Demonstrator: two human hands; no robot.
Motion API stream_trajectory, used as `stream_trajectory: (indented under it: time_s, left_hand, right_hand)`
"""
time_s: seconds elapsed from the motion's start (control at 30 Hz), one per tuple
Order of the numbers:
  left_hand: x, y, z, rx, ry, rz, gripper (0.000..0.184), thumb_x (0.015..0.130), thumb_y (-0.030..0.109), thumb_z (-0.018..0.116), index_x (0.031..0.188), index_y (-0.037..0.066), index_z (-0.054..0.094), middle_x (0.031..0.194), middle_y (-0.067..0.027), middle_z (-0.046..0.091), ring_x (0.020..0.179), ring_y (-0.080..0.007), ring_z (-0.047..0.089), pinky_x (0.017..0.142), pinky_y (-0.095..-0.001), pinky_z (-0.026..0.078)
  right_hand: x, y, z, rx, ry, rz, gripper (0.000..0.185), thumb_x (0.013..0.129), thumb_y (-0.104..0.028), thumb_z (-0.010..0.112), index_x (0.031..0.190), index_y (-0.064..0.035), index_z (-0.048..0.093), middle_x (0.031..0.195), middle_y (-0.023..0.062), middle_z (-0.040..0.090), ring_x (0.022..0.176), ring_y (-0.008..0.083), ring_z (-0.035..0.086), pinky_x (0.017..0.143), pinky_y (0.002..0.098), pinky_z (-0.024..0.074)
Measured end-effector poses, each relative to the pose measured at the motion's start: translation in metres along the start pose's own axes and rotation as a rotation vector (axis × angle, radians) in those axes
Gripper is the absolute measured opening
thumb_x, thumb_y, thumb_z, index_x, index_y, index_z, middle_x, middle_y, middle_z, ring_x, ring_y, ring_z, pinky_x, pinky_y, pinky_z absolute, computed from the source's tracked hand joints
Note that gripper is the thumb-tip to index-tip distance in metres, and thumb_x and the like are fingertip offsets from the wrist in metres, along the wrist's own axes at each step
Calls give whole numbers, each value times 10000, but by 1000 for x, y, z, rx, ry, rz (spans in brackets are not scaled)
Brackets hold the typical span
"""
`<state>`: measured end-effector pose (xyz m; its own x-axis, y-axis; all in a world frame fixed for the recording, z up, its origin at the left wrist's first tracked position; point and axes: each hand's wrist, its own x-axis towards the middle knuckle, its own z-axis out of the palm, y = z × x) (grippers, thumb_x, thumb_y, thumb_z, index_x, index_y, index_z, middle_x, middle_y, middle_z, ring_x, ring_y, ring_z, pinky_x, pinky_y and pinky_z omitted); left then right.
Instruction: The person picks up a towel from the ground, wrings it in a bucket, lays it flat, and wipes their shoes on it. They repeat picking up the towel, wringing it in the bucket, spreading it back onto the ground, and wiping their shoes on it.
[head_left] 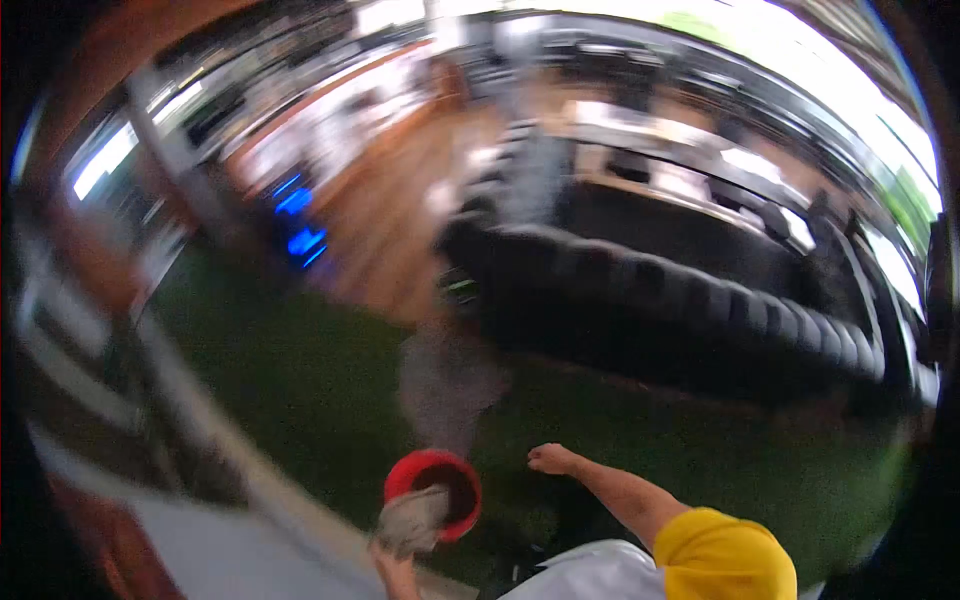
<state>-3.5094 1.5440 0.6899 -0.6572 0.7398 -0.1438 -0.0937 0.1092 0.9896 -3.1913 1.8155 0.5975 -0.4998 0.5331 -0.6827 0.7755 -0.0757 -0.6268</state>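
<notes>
A red bucket [403,471] with a dark inside is low in the view, left of my body. A crumpled greyish cloth [410,522] hangs over its near rim. My left hand [388,560] is closed on the cloth at the bucket's near side; its fingers are mostly hidden, and whether it also grips the rim I cannot tell. My right hand [552,459] is held out to the right of the bucket, apart from it. Its fingers are curled in, with nothing visible in them.
A long dark tufted sofa [640,290] curves across the right. Dark green carpet [300,370] meets a wooden floor [400,220] ahead. Blue lights [300,220] glow at left. A pale ledge [270,490] runs along my left. Motion blurs the room.
</notes>
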Motion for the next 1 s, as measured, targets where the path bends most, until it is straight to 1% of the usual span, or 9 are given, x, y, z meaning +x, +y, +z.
stream_trajectory:
  time_s: [0.13,0.27,0.3,0.37,0.43,0.6,0.7,0.83,1.0]
  left_hand:
    - [0,57,163,-330,-348,-305,275,847,187,518,1068,30,566,1064,-105,584,935,-260,573,799,-387,481]
    - [-89,73,326,-287,-735,-468,285,856,201,498,1075,34,572,1074,-107,587,945,-265,575,812,-392,480]
    - [-115,80,356,-266,-804,-489,287,859,204,493,1077,36,574,1076,-107,588,948,-267,575,816,-394,479]
    - [-165,82,407,-236,-920,-532,293,864,211,483,1081,38,576,1081,-109,589,953,-269,576,823,-396,479]
    - [-220,82,458,-207,-1021,-573,299,868,218,474,1085,40,579,1086,-110,591,958,-272,577,830,-399,478]
    - [-336,80,553,-147,-1197,-662,317,880,235,449,1094,46,586,1098,-113,595,971,-279,579,847,-405,476]
    - [-396,77,588,-126,-1264,-712,329,888,246,434,1100,50,590,1105,-114,597,979,-284,580,857,-409,475]
    - [-457,63,631,-104,-1339,-778,346,897,260,414,1108,55,596,1114,-117,600,989,-289,582,870,-415,474]
    - [-531,39,697,-94,-1348,-858,369,909,277,389,1117,61,603,1126,-119,604,1002,-296,584,888,-421,472]
  right_hand:
    - [-158,168,1,121,450,221,405,790,-289,550,1099,-33,610,1056,165,632,962,331,602,850,421,471]
    - [-347,285,59,375,700,648,336,819,-259,524,1029,-20,633,1058,173,628,988,337,596,816,431,490]
    - [-381,311,82,446,759,661,302,786,-221,511,854,38,652,864,213,646,819,367,622,713,459,499]
    - [-436,359,136,468,865,700,329,802,-237,484,816,50,645,870,229,639,826,370,620,714,459,495]
    - [-439,468,210,400,854,739,354,807,-259,461,838,38,650,881,237,633,845,363,618,723,450,493]
    - [-535,528,291,590,866,905,370,814,-277,474,927,32,644,897,218,635,841,338,619,727,445,490]
    - [-629,467,243,986,1095,814,393,817,-270,486,1012,51,602,934,203,628,861,315,606,753,429,478]
    - [-611,528,168,830,1531,514,390,771,-271,495,1035,-11,615,1022,185,625,983,334,586,852,407,462]
    - [-671,561,70,872,1687,300,393,787,-270,505,1077,-28,612,1042,154,638,984,289,598,864,370,463]
